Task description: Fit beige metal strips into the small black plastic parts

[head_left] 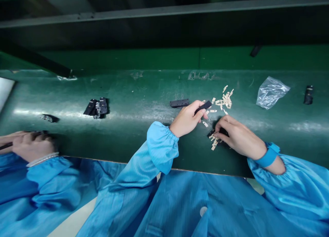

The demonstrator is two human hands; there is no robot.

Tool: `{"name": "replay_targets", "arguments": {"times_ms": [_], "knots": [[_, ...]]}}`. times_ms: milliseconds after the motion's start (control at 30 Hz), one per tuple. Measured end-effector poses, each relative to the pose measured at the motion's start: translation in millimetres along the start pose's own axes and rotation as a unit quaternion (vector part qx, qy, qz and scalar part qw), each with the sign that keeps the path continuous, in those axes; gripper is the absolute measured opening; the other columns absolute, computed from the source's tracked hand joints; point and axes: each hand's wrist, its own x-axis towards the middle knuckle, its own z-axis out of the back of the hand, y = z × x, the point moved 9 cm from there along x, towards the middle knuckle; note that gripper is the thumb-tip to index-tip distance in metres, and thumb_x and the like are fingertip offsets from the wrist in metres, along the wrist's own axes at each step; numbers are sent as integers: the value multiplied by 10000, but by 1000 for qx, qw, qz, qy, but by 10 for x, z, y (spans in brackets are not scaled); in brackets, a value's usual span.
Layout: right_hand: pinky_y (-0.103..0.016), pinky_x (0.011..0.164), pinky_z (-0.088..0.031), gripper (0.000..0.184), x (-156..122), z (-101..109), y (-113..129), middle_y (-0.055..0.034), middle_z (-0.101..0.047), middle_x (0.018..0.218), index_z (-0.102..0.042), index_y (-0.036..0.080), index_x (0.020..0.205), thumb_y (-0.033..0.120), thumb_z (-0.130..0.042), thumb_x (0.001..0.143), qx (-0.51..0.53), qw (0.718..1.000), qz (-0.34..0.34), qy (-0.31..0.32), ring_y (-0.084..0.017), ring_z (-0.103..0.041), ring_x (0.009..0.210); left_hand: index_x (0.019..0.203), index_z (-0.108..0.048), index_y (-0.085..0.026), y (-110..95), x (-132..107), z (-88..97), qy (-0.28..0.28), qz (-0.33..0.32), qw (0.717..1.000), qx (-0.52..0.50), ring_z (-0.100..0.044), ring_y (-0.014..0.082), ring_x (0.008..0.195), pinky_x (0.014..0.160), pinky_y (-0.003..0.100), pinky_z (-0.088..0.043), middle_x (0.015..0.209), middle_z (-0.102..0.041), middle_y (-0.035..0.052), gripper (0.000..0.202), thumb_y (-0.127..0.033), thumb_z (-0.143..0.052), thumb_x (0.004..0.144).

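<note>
My left hand [189, 117] is closed around a small black rectangular block [203, 107], whose far end points up and right. Beside those fingers lie several small flat beige strips [205, 124], and a larger heap of the same strips [226, 100] sits just beyond. My right hand [232, 134] has its thumb and fingertips pinched together, low over another cluster of beige strips [214, 146] with something dark under it. Whatever is in that pinch is hidden. Left of my left hand rests a stack of flat black plates [179, 103].
On the green bench [133, 137] lie a clear plastic bag [272, 92], a black part [308, 95], and a group of black parts [97, 107]. A co-worker's hands [36, 146] are at the far left, near a small part [48, 117]. A shelf edge [164, 11] spans the back.
</note>
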Motion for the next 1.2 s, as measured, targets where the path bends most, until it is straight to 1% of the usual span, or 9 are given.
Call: {"name": "replay_targets", "arguments": {"times_ms": [100,233,367,467,600,833,933,1033,1200], "knots": [[-333,725,-496,116,9,22,-51,-66,-637,951,-564,220,896,277,-569,996,10,1000,-8,24,-202,-630,780,1022,-555,-198,-8,0,9,-1,1,1000,3,-583,70,625,680,223,-499,921,-743,-7,112,-244,-456,999],[-292,660,-453,192,-22,107,-83,-24,-676,842,-608,227,930,342,-505,1043,59,997,-3,44,-166,-617,699,987,-591,-195,-34,-5,-5,10,-14,999,35,-619,96,683,752,259,-510,924,-745,-2,162,-240,-437,1009],[-273,600,-418,234,-35,165,-165,9,-678,738,-681,238,932,421,-561,1017,89,995,-16,41,-135,-570,600,1059,-651,-208,-75,-31,-179,56,-32,995,81,-685,171,897,813,303,-515,1023,-746,25,168,-299,-529,988],[-269,555,-385,251,-25,186,-193,25,-638,648,-701,237,904,443,-592,994,86,995,-28,28,-125,-527,545,1061,-645,-204,-88,-61,-320,73,-23,988,134,-685,211,886,785,328,-514,973,-733,31,221,-387,-642,938],[-270,550,-380,253,-49,222,-155,21,-640,655,-709,232,891,436,-598,989,87,996,-28,22,-118,-510,535,1058,-630,-219,-102,-90,-397,64,-17,981,184,-682,209,852,792,332,-505,923,-719,17,150,-325,-627,952],[-269,529,-383,341,-138,321,-313,15,-593,632,-727,223,891,545,-630,951,176,980,-88,29,-128,-484,571,1022,-659,-235,-53,-78,-460,79,-20,985,155,-668,189,805,769,316,-498,873,-716,-1,120,-317,-642,936],[-263,528,-382,343,-13,303,-330,16,-573,615,-728,211,865,544,-668,918,222,970,-102,23,-122,-470,570,1047,-649,-215,-39,-34,-322,32,-20,995,98,-670,199,882,806,329,-508,971,-728,27,191,-379,-587,972],[-267,587,-441,333,167,271,-344,-15,-655,704,-710,195,842,526,-702,881,258,960,-109,-5,-131,-539,625,1136,-635,-189,-43,-14,-147,-13,-22,1000,16,-675,196,965,883,340,-515,1103,-730,61,252,-378,-546,996],[-276,621,-488,334,274,214,-374,-34,-695,726,-693,186,816,517,-733,841,316,942,-111,-24,-144,-601,646,1152,-676,-170,-66,-23,-185,35,-28,998,-35,-666,169,862,771,291,-537,1069,-724,63,375,-419,-728,877]]}}
